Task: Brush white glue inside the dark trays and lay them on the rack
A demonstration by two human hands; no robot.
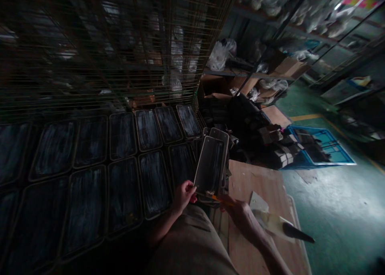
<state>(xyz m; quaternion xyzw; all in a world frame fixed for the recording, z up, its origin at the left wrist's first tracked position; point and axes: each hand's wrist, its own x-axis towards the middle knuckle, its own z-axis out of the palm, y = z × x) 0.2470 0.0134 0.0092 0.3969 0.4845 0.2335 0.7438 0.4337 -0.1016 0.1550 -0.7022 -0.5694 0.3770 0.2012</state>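
Observation:
A dark rectangular panel with a pale rim (210,162) leans at a slant in front of me, over other similar panels. At its lower left corner, my left hand (184,195) pinches the rim between thumb and fingers. My right hand (236,211) is closed around the orange handle of a brush (214,197). The brush's pale tip touches the panel's lower edge, where whitish streaks show on the dark surface. Beside my right forearm, a translucent bottle with a black nozzle (278,225) lies on a wooden board (255,178).
Rows of dark, streaked panels (123,195) lie to the left, below a wire mesh rack (105,46). A blue crate (337,146) with dark pieces stands on the green floor (345,199). Behind are black bundles (246,114) and shelves with plastic bags (221,56).

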